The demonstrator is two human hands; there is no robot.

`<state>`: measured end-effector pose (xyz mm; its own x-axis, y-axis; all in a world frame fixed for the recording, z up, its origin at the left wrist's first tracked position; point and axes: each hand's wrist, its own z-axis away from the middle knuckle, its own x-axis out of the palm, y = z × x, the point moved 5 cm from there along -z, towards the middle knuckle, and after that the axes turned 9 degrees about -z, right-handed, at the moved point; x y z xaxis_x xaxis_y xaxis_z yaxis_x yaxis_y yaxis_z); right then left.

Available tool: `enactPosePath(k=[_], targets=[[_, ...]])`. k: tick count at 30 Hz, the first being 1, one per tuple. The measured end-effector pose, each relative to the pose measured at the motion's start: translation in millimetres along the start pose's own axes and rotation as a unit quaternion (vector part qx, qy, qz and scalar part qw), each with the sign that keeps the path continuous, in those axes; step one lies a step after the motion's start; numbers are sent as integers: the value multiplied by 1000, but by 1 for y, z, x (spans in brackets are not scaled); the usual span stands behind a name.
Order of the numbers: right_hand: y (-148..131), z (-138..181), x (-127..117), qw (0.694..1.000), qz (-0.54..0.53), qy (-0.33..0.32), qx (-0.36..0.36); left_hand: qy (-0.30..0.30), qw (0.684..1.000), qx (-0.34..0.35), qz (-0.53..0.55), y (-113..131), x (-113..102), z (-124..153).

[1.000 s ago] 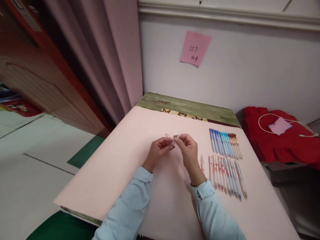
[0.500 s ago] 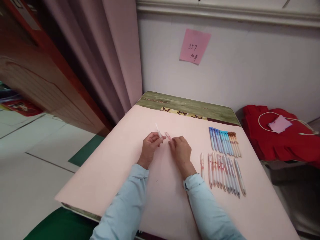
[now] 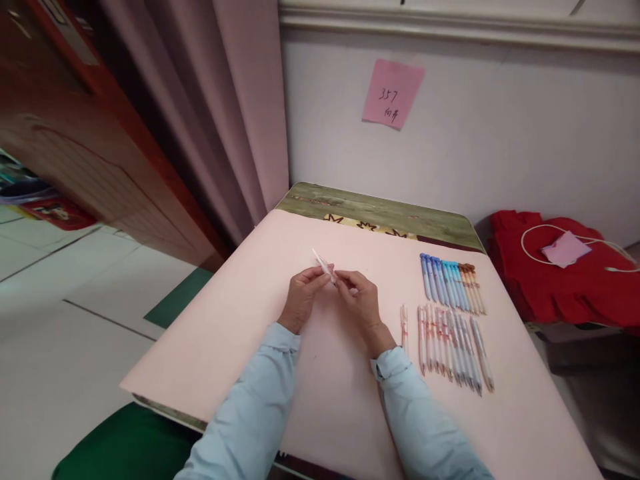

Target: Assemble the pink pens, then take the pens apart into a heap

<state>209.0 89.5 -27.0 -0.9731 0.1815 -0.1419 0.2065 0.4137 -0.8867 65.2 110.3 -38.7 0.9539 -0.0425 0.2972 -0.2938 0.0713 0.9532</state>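
One left hand, one right hand, I log, fingers pinched closed on whitish pen parts; pens in rows near right edge of counter.

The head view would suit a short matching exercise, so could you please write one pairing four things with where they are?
Things:
1. Slim pale piece
2. Note with 357 on it
3. Cable
4. Brown-topped pens

Places:
A. On the red cloth
B. At the right end of the far row of pens
C. At the fingertips of the left hand and right hand
D. On the wall

Pairs: 1-C, 2-D, 3-A, 4-B
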Motion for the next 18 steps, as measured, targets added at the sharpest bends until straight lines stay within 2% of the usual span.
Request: enactPosePath(k=[4,6,8,13,15,18], targets=[[-8,2,-2,999,20,37,-15,39,999,27,-12,5,-4,-1],[-15,4,2,997,66,21,-36,44,998,33,-23,6,-3,0],[-19,6,6,992,115,8,-53,33,998,31,-38,7,2,2],[-19,8,2,980,183,54,-60,8,999,31,-37,4,11,3],[-17,7,-1,981,176,64,-56,42,999,24,-6,2,3,-1],[-12,6,-4,987,142,62,-32,127,989,36,72,3,-19,-8]])
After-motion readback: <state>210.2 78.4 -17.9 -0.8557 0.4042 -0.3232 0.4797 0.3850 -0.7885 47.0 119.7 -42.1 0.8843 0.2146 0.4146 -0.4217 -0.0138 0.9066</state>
